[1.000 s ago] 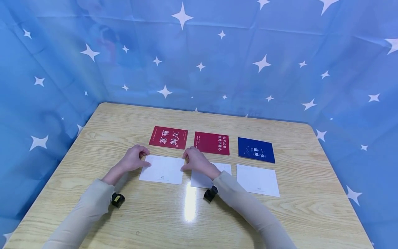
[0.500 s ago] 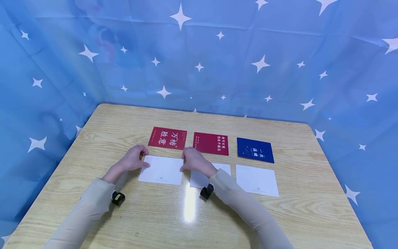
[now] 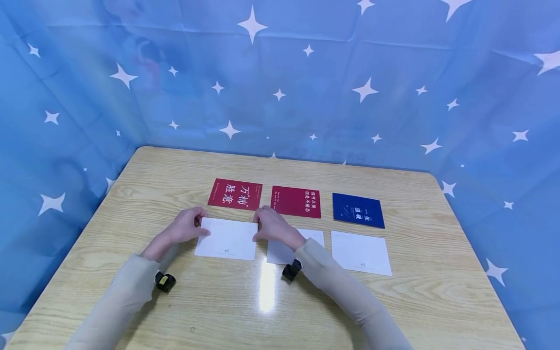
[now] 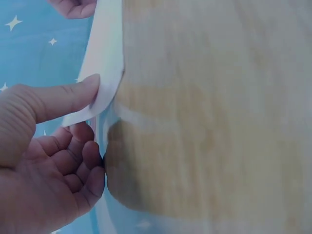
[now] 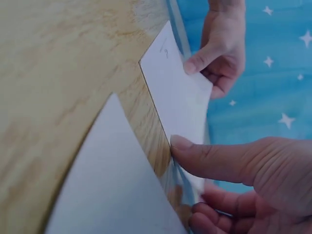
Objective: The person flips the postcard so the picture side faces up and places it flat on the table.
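- Across the lower view: wooden table (image 3: 218,316).
- On it, leftmost in the near row: white card (image 3: 228,237), probably light, bendable and easily creased; short edges suit holding.
- At those edges: left hand (image 3: 183,226) and right hand (image 3: 275,226), both pinching.

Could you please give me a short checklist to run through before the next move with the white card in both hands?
1. Left hand grips the left white card: ok, thumb on top, fingers below.
2. Right hand grips its other side: ok, thumb at the edge.
3. Left white card flat: not ok, it curves by the left hand's thumb in the left wrist view.
4. Left white card wholly off the table: cannot tell.
5. Middle white card uncovered: not ok, the right hand and sleeve hide part of it in the head view.
6. Blue card clear of both hands: ok.
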Available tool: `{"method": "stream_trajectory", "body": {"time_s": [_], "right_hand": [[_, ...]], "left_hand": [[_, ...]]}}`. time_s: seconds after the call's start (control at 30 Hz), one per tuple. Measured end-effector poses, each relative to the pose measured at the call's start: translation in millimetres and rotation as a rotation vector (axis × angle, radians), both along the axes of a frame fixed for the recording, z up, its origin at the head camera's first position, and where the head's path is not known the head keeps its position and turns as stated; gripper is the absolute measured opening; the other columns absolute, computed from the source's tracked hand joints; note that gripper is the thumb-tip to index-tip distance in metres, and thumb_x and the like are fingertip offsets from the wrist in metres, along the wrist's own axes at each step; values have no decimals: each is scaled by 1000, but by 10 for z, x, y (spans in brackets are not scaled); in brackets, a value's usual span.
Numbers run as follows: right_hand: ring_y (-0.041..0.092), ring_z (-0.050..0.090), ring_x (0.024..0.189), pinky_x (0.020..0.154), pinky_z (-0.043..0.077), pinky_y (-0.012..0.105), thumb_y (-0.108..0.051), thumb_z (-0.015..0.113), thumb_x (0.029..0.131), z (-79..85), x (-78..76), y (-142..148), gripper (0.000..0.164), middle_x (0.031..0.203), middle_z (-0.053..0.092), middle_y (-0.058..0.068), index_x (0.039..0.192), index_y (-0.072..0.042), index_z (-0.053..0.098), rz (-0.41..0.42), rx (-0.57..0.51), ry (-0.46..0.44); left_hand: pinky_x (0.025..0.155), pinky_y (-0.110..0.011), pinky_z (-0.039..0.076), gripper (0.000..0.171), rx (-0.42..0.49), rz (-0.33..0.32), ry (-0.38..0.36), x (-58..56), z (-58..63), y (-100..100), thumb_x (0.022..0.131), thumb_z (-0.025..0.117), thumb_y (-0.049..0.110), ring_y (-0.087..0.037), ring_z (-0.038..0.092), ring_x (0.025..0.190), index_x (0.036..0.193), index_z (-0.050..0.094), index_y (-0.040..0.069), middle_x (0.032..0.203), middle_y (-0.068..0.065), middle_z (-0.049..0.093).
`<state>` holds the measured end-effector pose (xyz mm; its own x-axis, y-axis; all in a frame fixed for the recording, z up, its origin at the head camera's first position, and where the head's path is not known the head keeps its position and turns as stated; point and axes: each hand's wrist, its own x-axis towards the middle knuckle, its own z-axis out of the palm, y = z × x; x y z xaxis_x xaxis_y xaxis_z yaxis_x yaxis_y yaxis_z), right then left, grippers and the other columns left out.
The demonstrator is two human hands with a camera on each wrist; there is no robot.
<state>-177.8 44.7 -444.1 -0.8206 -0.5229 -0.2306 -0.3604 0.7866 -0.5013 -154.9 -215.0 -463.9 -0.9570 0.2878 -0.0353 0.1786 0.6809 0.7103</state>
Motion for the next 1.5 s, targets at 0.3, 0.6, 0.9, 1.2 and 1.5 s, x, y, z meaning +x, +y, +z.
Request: {"method": "stream_trajectory", "body": {"time_s": [0.3, 0.6, 0.9, 1.2, 1.5], "right_hand": [[8, 48, 60, 55, 38, 20, -14, 79, 75, -58, 8, 82, 34, 69, 56, -1, 75, -9, 45, 41, -228, -102], [17, 62, 52, 44, 30, 18, -9, 67, 86, -38, 56, 155, 25, 60, 64, 10, 65, -5, 55, 141, -503, -112], [27, 69, 71, 59, 53, 25, -1, 61, 89, 78, 109, 161, 16, 72, 67, 17, 74, 6, 60, 81, -707, -191], [42, 64, 84, 71, 55, 37, 10, 58, 86, 381, 243, 176, 15, 95, 65, 29, 98, 16, 65, 108, -730, -136], [16, 63, 73, 61, 53, 32, 6, 56, 89, 114, 144, 203, 18, 105, 66, 23, 101, 11, 67, 63, -726, -119]], "left_hand": [[52, -22, 39, 19, 156, 14, -74, 104, 65, -129, 77, 73, 3, -13, 45, 61, 81, 55, 0, 71, -4, 55], [50, -21, 42, 14, 246, 48, -60, 192, 241, -185, 82, 69, 2, -10, 45, 56, 86, 58, -3, 67, -4, 53], [58, -32, 55, 13, 366, 87, -32, 237, 339, -202, 82, 68, -1, -12, 59, 62, 88, 59, -7, 73, -9, 62], [73, -27, 54, 16, 549, -12, -51, 283, 399, -309, 88, 55, -6, -15, 67, 80, 98, 62, -17, 93, -5, 70], [73, -28, 54, 22, 534, 32, -82, 279, 350, -321, 91, 57, 0, -5, 65, 84, 104, 62, -17, 98, -5, 70]]}}
